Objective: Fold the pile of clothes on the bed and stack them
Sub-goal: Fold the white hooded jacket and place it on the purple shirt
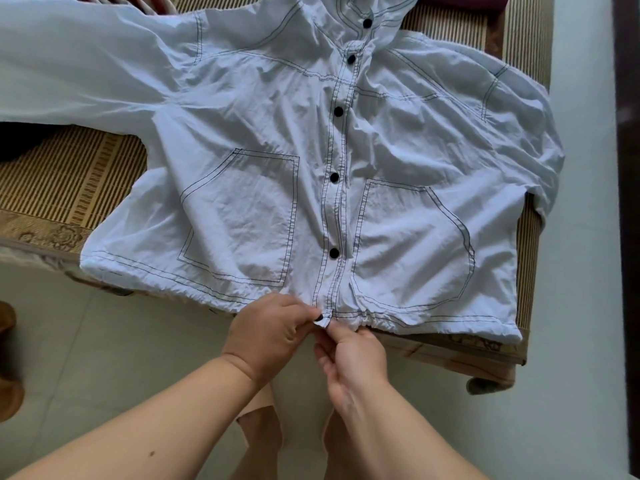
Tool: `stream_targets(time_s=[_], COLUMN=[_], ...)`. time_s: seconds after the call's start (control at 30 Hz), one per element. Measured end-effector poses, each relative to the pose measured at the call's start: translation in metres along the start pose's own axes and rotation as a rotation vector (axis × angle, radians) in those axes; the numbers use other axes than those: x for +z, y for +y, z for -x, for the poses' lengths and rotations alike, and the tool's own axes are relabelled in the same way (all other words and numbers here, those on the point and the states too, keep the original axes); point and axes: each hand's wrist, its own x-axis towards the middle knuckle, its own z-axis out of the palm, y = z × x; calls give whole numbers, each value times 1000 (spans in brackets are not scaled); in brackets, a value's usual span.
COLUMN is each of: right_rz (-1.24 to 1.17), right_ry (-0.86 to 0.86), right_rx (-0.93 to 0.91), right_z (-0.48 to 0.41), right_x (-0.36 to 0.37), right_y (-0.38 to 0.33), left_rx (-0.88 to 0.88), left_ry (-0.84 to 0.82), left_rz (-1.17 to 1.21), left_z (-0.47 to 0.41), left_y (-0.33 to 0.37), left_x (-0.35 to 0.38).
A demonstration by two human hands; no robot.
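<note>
A white hooded jacket (263,140) with dark stitching, two front pockets and black snap buttons lies spread face up across the bed, buttoned down its front. One sleeve stretches off to the far left; the other bunches at the right edge. My left hand (273,332) and my right hand (349,351) both pinch the bottom of the button placket at the hem, right at the lowest black snap (318,318), over the bed's near edge.
The bed is covered by a woven bamboo mat (72,178) with a patterned border. Dark red cloth (467,0) shows at the top edge and something dark lies at the left. Pale tiled floor (86,341) lies below, with my feet under the hands.
</note>
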Motion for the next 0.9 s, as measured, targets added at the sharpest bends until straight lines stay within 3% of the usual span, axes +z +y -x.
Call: stream_targets(time_s=[0.2,0.4,0.6,0.77,0.9], right_rz=[9,109,198,61,114], right_ry=[-74,-123,-173,-160,-114], right_rx=[-33,24,101,126,71], right_z=[-1,-5,-11,-12,-14], right_x=[0,0,-2,2,1], right_y=[-7,-12,-22,-26,-24], left_rx=[184,242,257,205,189], left_ry=[42,101,155,234,170], left_rz=[-176,-233,-263,-225,-297], left_z=[-5,-7,-10,-13,-13], left_y=[-2,-5,-5,-1,1], left_x=[-2,0,0,3,7])
